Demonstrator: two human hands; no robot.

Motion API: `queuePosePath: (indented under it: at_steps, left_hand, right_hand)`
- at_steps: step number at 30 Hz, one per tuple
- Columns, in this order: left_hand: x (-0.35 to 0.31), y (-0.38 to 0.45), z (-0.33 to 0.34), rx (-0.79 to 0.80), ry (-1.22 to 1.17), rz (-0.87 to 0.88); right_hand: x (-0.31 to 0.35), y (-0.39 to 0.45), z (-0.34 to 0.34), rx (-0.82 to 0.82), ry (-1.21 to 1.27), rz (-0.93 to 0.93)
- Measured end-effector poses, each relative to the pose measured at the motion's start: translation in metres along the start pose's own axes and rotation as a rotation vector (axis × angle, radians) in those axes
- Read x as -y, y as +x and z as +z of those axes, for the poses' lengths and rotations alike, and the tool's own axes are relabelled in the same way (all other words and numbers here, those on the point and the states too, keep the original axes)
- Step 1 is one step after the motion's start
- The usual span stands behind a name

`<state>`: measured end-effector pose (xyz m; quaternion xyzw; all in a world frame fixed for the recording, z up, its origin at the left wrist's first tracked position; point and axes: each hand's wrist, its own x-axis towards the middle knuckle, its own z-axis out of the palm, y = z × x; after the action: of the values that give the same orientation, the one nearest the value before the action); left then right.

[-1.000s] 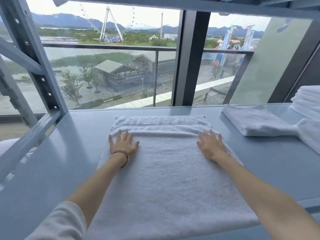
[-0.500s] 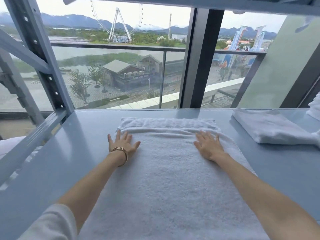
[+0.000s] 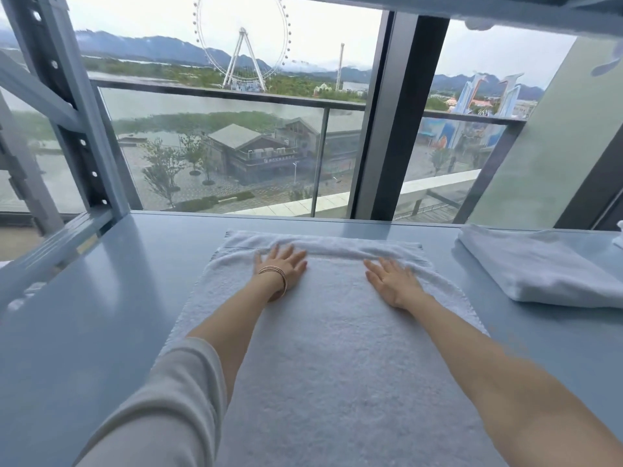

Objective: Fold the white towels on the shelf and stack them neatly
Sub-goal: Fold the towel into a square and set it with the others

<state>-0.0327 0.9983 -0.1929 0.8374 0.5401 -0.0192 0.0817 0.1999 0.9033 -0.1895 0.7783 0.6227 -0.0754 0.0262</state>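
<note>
A white towel lies spread flat on the grey-blue shelf, stretching from near the back edge toward me. My left hand, with thin bangles at the wrist, presses flat on the towel's far left part, fingers straight. Flat on the far right part rests my right hand, fingers straight too. Both palms lie just short of the towel's far hem band. A second white towel, folded, sits on the shelf to the right, apart from both hands.
A grey metal shelf upright with bolt holes rises at the back left. Behind the shelf is a large window with a dark frame post. A corner of more white cloth shows at the far right edge.
Both hands have slid across the towel toward its far hem and closer together. The view has shifted left, so the folded towel sits nearer the right edge.
</note>
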Motion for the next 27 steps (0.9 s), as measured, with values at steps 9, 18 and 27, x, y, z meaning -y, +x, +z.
queuePosePath:
  at_steps: [9, 18, 27]
  left_hand:
    - [-0.012, 0.049, -0.027, -0.024, 0.075, -0.033]
    - [-0.015, 0.058, -0.053, 0.064, 0.191, 0.019]
    - [-0.007, 0.05, -0.057, -0.226, 0.259, 0.129]
  right_hand:
    - [0.002, 0.067, -0.047, 0.038, -0.101, -0.166]
    - [-0.002, 0.098, -0.072, 0.239, 0.058, -0.112]
    - [0.001, 0.096, -0.067, 0.161, -0.097, -0.111]
